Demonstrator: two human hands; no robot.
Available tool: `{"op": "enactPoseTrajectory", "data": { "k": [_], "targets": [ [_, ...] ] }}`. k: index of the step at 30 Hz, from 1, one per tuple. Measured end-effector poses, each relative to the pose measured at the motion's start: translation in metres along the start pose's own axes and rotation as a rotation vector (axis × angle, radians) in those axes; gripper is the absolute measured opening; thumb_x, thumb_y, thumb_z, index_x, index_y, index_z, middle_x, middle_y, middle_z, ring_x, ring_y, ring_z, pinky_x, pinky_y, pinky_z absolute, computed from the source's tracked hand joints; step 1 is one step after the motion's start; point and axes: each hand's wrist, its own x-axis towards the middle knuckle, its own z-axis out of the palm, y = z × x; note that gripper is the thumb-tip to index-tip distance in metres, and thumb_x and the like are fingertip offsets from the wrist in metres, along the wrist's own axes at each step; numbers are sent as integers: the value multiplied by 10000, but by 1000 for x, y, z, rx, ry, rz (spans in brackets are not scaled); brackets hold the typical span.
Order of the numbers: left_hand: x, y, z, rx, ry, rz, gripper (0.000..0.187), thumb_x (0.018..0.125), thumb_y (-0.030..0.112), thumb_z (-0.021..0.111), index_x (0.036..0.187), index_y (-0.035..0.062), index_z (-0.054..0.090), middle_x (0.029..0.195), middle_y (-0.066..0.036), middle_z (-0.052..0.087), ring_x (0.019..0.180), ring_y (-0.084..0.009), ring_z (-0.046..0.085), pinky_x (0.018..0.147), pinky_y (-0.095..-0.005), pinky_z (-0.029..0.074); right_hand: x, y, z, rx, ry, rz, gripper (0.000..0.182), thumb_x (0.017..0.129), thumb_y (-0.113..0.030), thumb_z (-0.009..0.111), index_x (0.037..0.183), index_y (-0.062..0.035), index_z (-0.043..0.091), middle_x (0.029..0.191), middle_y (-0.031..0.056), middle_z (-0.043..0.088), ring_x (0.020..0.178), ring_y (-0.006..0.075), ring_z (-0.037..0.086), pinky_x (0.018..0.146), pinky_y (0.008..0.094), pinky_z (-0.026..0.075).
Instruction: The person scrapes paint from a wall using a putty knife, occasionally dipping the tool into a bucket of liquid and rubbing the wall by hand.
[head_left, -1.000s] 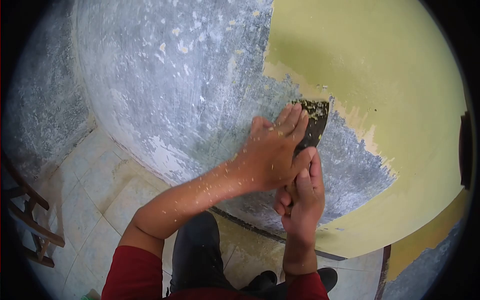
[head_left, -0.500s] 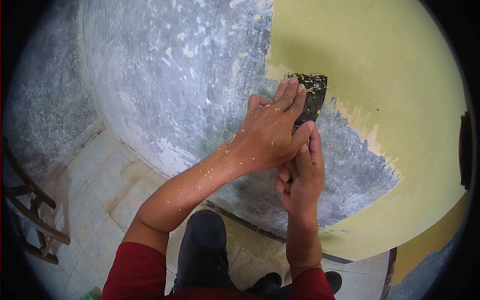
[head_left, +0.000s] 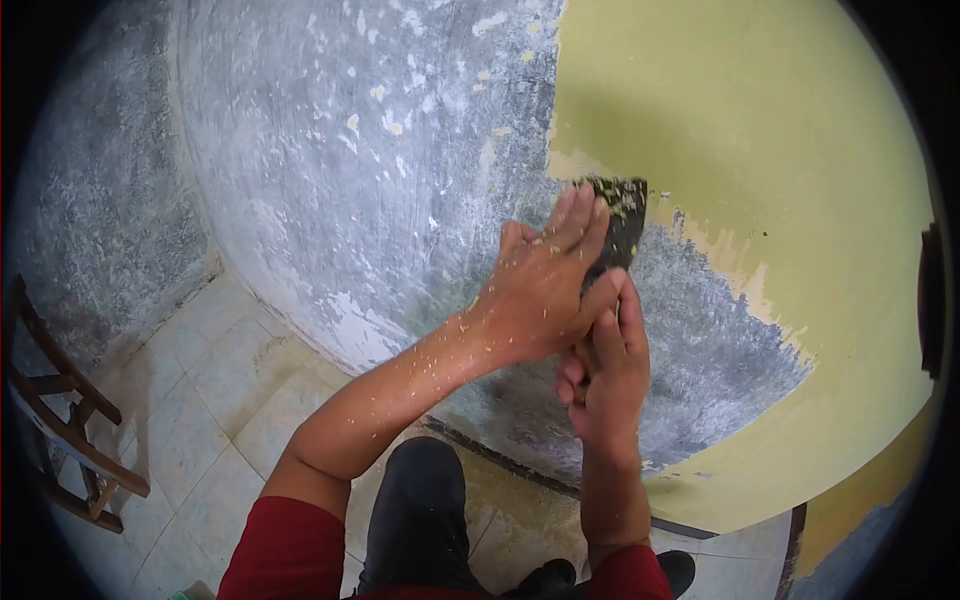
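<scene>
A dark flat scraper blade [head_left: 626, 225], dotted with yellow flakes, lies against the wall at the edge of the yellow-green paint [head_left: 740, 140]. My left hand [head_left: 545, 285] presses on the blade with its fingers stretched over its left side, and small flakes stick to the hand and forearm. Below it, my right hand [head_left: 608, 375] is closed round the scraper's handle, which is mostly hidden by the fingers. Left of the blade and beneath it the wall is bare, mottled grey [head_left: 350, 190], with ragged paint edges.
A brown wooden chair [head_left: 75, 430] stands at the left on pale floor tiles [head_left: 215, 400]. My dark-trousered leg [head_left: 415, 510] is near the wall's base, where flakes and dust lie. A dark object [head_left: 932, 300] is at the right edge.
Both hands and the scraper have moved a little down the wall, away from the paint above. The whole view has also shifted slightly.
</scene>
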Motion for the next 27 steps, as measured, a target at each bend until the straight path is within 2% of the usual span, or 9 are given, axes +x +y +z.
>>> {"op": "enactPoseTrajectory", "data": {
  "k": [3,7,9,13,15,18,23,25,27],
  "targets": [
    [2,-1,-12,-25,-17,-4,671,972,393,479,1397,-121,408,1478,-337,373,1425,-391,351,959,-484,337,-3,1,4,38,-4,-21,522,1051,-264,430,1539,-177,268,863,7,531,537,73,424,401,218,370],
    [-17,5,-4,-18,-110,43,681,964,397,500,1401,-117,406,1490,-332,364,1425,-387,353,958,-477,335,-24,14,-10,165,45,62,501,1050,-273,400,1534,-200,288,947,41,567,548,100,448,399,237,382],
    [-17,11,1,-61,-89,3,689,958,393,523,1404,-118,402,1487,-333,367,1422,-382,357,959,-476,334,-16,26,-33,490,-151,69,479,1045,-275,384,1517,-215,322,1006,74,600,547,138,466,405,262,400],
    [-15,15,1,-133,-41,-20,674,943,381,550,1374,-124,434,1459,-326,409,1419,-375,365,995,-484,308,-11,23,-32,500,-171,23,471,1008,-257,474,1449,-139,359,987,90,578,553,154,493,411,275,414],
    [-14,16,2,-95,-10,-29,670,940,382,555,1365,-124,444,1447,-324,426,1414,-374,372,1013,-494,293,-5,19,-25,602,0,83,480,1006,-271,487,1447,-136,353,984,93,579,554,148,495,413,260,412],
    [-10,16,-1,-45,24,-61,666,933,384,564,1351,-125,459,1423,-318,459,1407,-371,386,1045,-517,266,6,24,-29,725,-226,49,550,1003,-254,493,1500,-139,288,989,88,581,561,137,492,418,240,405],
    [-11,22,-2,-121,-14,-75,667,927,386,569,1346,-123,470,1418,-309,473,1405,-362,395,1069,-536,235,-18,8,-18,442,-148,-66,638,1001,-259,489,1553,-132,194,1010,76,586,571,105,475,417,222,391],
    [-7,20,2,-152,8,-49,660,946,401,565,1392,-75,462,1470,-274,439,1451,-296,345,1087,-492,206,-13,2,-16,379,-104,-92,656,1002,-270,486,1561,-125,175,1033,77,592,573,96,468,416,220,387],
    [3,17,-4,-97,7,-58,649,955,409,548,1393,-63,467,1471,-283,431,1442,-302,362,1086,-491,209,-2,-4,-12,350,-62,-68,671,996,-277,482,1562,-105,165,1097,97,601,577,89,473,422,214,392]
  ]
}}
